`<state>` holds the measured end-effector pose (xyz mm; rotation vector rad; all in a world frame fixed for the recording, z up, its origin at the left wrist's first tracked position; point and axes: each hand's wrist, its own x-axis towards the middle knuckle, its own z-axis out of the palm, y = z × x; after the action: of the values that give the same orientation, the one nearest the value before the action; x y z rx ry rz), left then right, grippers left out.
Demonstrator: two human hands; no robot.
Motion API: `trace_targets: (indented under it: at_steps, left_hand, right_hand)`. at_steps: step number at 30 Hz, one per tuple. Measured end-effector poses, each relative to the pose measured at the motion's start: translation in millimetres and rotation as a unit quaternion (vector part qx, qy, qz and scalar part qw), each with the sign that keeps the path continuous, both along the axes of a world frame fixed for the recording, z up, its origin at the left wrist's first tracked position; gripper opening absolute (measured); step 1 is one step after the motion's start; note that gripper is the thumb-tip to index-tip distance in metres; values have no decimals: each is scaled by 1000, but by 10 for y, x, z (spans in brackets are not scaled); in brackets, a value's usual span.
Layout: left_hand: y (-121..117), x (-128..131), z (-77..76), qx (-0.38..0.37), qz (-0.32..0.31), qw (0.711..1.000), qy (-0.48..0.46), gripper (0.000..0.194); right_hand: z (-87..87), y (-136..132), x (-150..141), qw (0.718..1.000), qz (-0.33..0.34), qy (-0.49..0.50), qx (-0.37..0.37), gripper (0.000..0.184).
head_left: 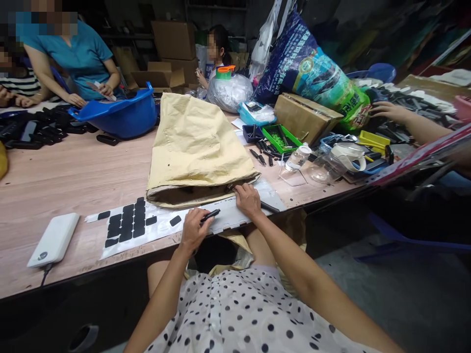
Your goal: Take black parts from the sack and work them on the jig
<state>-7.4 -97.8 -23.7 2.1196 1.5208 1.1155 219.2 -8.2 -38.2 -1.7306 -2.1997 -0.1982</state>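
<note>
My left hand (193, 228) is closed around a small black stick-like part (210, 214) at the table's front edge. My right hand (248, 200) is closed, fingers pressed at the mouth of a tan paper sack (195, 142) lying on its side; what it grips is hidden. Under both hands lies a long white backing sheet (162, 230) carrying several black oval pads (127, 225). A thin black rod (270, 207) lies just right of my right hand.
A white power bank (54, 240) sits at front left. A blue basin (121, 115), a green tray (281, 138), a cardboard box (305, 117), a plastic bottle (298, 158) and black parts crowd the far side. Other people work at left, back and right.
</note>
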Motion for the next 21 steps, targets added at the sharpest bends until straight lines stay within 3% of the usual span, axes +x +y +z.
trace_targets:
  at_steps: [3, 6, 11, 13, 15, 18, 21]
  left_hand:
    - [-364, 107, 49, -16, -76, 996, -35, 22]
    - [-664, 185, -33, -80, -131, 988, -34, 24]
    - [-781, 163, -304, -272, -67, 957, 72, 22]
    - [-751, 145, -346, -306, -61, 943, 114, 20]
    - [-699, 152, -309, -301, -86, 944, 107, 19]
    - [-524, 190, -133, -233, -107, 966, 24, 15]
    - [-158, 170, 51, -122, -31, 992, -19, 21]
  right_hand:
    - [-27, 7, 12, 1000, 0, -2, 8, 20]
    - [-37, 6, 17, 1000, 3, -1, 15, 21]
    - [-28, 0, 10, 1000, 0, 2, 19, 20]
    - [-30, -3, 3, 1000, -4, 2, 19, 20]
    - [-34, -4, -1, 1000, -6, 2, 19, 19]
    - [-36, -6, -2, 1000, -4, -2, 15, 20]
    - [-22, -10, 0, 1000, -1, -5, 8, 21]
